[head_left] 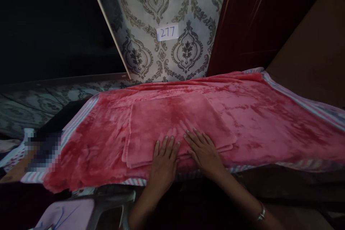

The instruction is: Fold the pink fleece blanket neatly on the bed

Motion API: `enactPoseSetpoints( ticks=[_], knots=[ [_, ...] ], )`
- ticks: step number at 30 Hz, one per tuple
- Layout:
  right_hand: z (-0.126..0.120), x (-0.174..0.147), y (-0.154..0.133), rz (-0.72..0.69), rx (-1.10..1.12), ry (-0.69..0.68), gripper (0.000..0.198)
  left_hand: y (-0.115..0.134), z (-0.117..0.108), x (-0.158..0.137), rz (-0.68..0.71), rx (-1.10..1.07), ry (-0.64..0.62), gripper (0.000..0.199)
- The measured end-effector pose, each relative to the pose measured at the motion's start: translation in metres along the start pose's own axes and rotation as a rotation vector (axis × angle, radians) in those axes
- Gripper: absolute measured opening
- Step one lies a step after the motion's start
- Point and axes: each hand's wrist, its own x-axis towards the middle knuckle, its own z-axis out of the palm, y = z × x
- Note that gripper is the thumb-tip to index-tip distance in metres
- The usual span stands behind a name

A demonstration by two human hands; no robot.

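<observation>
A folded pink plush cloth [172, 115] lies on a larger pink plush blanket [264, 115] with striped edges. My left hand [166, 156] rests flat on the folded cloth's near edge, fingers stretched out. Beside it, my right hand [203, 149] also lies flat on the cloth with its fingers spread. Neither hand grips anything. The folded cloth has several layers showing along its near side. A bracelet [261, 211] circles my right wrist.
Behind the blanket stands a patterned wall with a paper label [167, 32] reading 277. A large dark screen [54, 25] is at the left and a dark red glossy panel [248, 18] at the right. A plastic chair [107, 208] stands at the lower left.
</observation>
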Motion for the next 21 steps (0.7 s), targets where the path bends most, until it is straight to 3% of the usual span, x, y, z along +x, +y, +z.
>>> enactPoseSetpoints(
  ticks=[7, 12, 16, 21],
  knots=[
    [0.002, -0.035, 0.006, -0.054, 0.018, 0.114, 0.051, -0.005, -0.005, -0.029, 0.018, -0.051, 0.116, 0.053],
    [-0.018, -0.046, 0.014, -0.098, 0.139, 0.176, 0.044, -0.011, -0.031, -0.034, 0.022, -0.191, 0.207, 0.038],
    [-0.045, -0.013, 0.02, -0.099, 0.231, 0.201, 0.038, -0.023, -0.05, 0.004, 0.017, -0.268, 0.168, 0.033],
    [-0.052, 0.081, 0.023, -0.037, 0.152, 0.078, 0.052, -0.044, -0.055, 0.098, -0.09, -0.142, -0.159, 0.06]
  ],
)
